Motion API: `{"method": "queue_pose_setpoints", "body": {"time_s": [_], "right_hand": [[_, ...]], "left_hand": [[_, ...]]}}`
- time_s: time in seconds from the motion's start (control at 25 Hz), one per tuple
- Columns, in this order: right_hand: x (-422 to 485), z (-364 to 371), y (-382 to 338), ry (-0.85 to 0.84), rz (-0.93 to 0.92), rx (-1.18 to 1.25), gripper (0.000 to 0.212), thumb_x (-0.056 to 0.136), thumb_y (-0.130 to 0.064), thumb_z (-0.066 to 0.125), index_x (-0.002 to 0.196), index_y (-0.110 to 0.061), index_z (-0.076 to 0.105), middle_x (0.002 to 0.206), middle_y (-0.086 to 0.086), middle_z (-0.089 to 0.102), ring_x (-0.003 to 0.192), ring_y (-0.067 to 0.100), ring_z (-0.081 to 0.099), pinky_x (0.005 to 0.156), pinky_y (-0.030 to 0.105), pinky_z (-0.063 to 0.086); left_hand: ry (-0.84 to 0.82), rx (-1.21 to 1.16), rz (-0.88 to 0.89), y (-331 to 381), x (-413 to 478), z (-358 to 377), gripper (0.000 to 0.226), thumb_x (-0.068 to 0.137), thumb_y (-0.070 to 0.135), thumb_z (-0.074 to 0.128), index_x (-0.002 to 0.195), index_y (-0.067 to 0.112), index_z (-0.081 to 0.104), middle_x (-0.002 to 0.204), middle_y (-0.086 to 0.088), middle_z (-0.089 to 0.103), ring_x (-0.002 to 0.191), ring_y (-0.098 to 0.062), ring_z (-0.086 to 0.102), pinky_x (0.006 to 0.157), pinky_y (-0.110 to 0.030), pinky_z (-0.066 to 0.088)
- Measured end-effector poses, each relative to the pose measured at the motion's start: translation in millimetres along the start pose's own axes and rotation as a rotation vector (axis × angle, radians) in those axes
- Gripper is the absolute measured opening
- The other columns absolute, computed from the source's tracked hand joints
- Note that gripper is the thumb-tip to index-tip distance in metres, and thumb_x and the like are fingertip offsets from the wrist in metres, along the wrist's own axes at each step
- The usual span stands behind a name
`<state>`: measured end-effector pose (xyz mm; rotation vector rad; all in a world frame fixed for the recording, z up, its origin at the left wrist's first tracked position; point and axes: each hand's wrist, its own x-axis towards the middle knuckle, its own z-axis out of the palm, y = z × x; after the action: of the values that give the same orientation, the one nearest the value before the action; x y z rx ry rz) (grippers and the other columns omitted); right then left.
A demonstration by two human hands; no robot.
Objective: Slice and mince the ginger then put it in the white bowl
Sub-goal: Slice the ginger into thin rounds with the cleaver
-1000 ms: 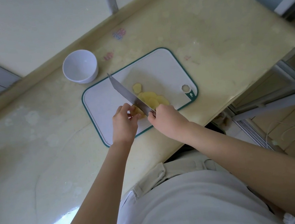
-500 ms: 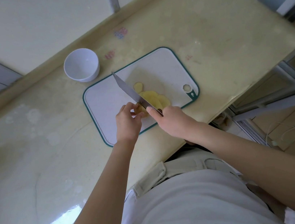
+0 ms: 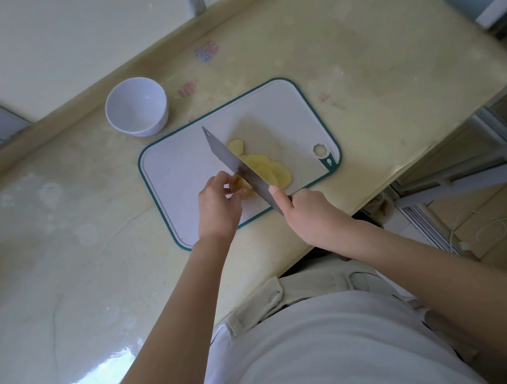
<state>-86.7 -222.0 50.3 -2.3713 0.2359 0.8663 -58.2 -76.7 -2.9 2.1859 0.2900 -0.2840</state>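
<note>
A white cutting board with a green rim lies on the counter. Several pale yellow ginger slices lie on it to the right of the knife blade. My left hand pinches the uncut ginger piece just left of the blade. My right hand grips the knife handle, which it hides, with the forefinger along the blade's back. The blade is tilted, its tip pointing up and away. The empty white bowl stands beyond the board's far left corner.
The beige counter ends close to the right of the board, with a drop to the floor and a white cable there. A raised ledge runs along the back behind the bowl.
The knife has shifted slightly right and nearer me, with the blade standing against the ginger piece. My left hand keeps hold of the ginger. The view has drifted a little.
</note>
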Motion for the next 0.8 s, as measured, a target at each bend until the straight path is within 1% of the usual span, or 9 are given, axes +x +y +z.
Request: {"method": "queue_pose_setpoints", "body": {"time_s": [0.08,0.16,0.24,0.32,0.44,0.52,0.6,0.64,0.8], "right_hand": [[4,2,-2,-0.011,-0.019,0.001,0.051,0.103,-0.043,0.018,0.058,-0.022,0.033,0.060,0.006,0.041,0.062,0.021,0.044,0.052,0.028,0.033],[8,4,-4,-0.002,-0.027,0.041,0.055,0.102,-0.045,0.018,0.057,-0.019,0.033,0.058,0.006,0.041,0.058,0.020,0.044,0.051,0.028,0.032],[13,6,-4,-0.021,-0.031,0.078,0.051,0.102,-0.047,0.019,0.060,-0.022,0.032,0.061,0.005,0.042,0.066,0.024,0.047,0.061,0.029,0.037],[16,6,-3,-0.034,-0.024,0.128,0.051,0.100,-0.050,0.020,0.062,-0.019,0.035,0.064,0.005,0.043,0.072,0.026,0.046,0.068,0.031,0.036],[21,10,-2,-0.009,-0.024,0.166,0.047,0.101,-0.047,0.021,0.061,-0.025,0.030,0.062,0.005,0.042,0.070,0.027,0.046,0.068,0.035,0.041],[25,14,-2,0.000,-0.035,0.176,0.046,0.103,-0.041,0.021,0.059,-0.029,0.024,0.058,0.006,0.039,0.062,0.026,0.046,0.062,0.037,0.045],[31,20,2,0.024,-0.047,0.173,0.059,0.102,-0.046,0.022,0.051,-0.016,0.031,0.052,0.006,0.040,0.052,0.021,0.043,0.054,0.032,0.037],[34,23,4,0.030,-0.045,0.168,0.063,0.101,-0.048,0.023,0.050,-0.012,0.033,0.051,0.006,0.041,0.050,0.020,0.043,0.055,0.031,0.035],[35,28,10,0.028,-0.069,0.151,0.065,0.101,-0.048,0.024,0.050,-0.010,0.036,0.051,0.005,0.043,0.051,0.019,0.043,0.059,0.030,0.033]], "left_hand": [[0.005,-0.005,-0.004,-1,0,0,0.013,0.086,0.005,0.063,0.088,0.015,0.056,0.102,-0.006,0.063,0.091,-0.017,0.060,0.076,-0.018,0.041],[0.009,-0.003,-0.010,-1,0,0,0.012,0.086,0.005,0.063,0.088,0.015,0.055,0.103,-0.006,0.063,0.090,-0.016,0.059,0.077,-0.018,0.041],[0.011,-0.005,-0.009,-1,0,0,0.012,0.086,0.006,0.063,0.088,0.015,0.055,0.103,-0.006,0.064,0.090,-0.016,0.059,0.077,-0.018,0.041],[0.010,-0.009,-0.007,-2,0,0,0.012,0.086,0.007,0.063,0.088,0.015,0.055,0.104,-0.006,0.064,0.091,-0.016,0.060,0.077,-0.018,0.042],[0.016,-0.013,-0.011,-3,1,0,0.011,0.087,0.007,0.062,0.090,0.015,0.055,0.105,-0.006,0.063,0.092,-0.017,0.060,0.078,-0.018,0.042],[0.020,-0.013,-0.007,-4,0,1,0.011,0.087,0.007,0.063,0.090,0.015,0.055,0.104,-0.005,0.063,0.091,-0.015,0.059,0.076,-0.014,0.042],[0.021,-0.012,0.016,-4,-1,2,0.013,0.085,0.005,0.064,0.089,0.014,0.055,0.103,-0.004,0.061,0.088,-0.013,0.058,0.070,-0.004,0.040],[0.023,-0.012,0.028,-4,-1,2,0.014,0.085,0.004,0.064,0.088,0.014,0.055,0.102,-0.004,0.060,0.087,-0.013,0.057,0.067,0.000,0.040],[0.033,-0.029,0.043,-6,-2,3,0.016,0.083,0.003,0.065,0.088,0.014,0.055,0.102,-0.004,0.059,0.087,-0.013,0.057,0.066,0.003,0.039]]}}
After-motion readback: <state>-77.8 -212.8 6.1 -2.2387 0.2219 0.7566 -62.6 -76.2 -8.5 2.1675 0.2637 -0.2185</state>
